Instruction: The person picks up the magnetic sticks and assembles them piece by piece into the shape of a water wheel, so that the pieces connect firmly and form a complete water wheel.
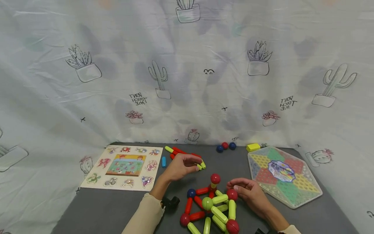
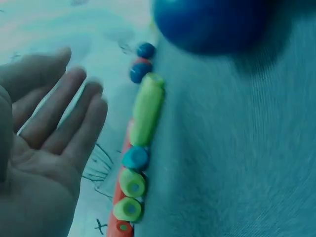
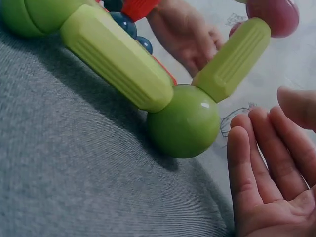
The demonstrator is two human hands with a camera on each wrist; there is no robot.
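Your left hand (image 1: 179,167) is raised with its fingers extended and slightly parted, the thumb held away from them. Just beyond its fingertips are loose red and light-green rods (image 1: 179,150), and the left wrist view shows a gap between them and your fingers. A short blue rod (image 1: 164,162) is to that hand's left, and farther left is a puzzle board (image 1: 97,169).

Your right hand (image 1: 249,195) has its fingers together and nearly straight, thumb apart, just beside a red ball (image 1: 232,194); you cannot tell from here whether they touch. That ball belongs to the ball-and-rod structure (image 1: 218,214), which stands between your two hands and toward you, on the grey table (image 1: 96,211). A hexagonal board (image 1: 286,185) is to your right hand's right, and a yellow block (image 1: 253,147) is well beyond that hand.
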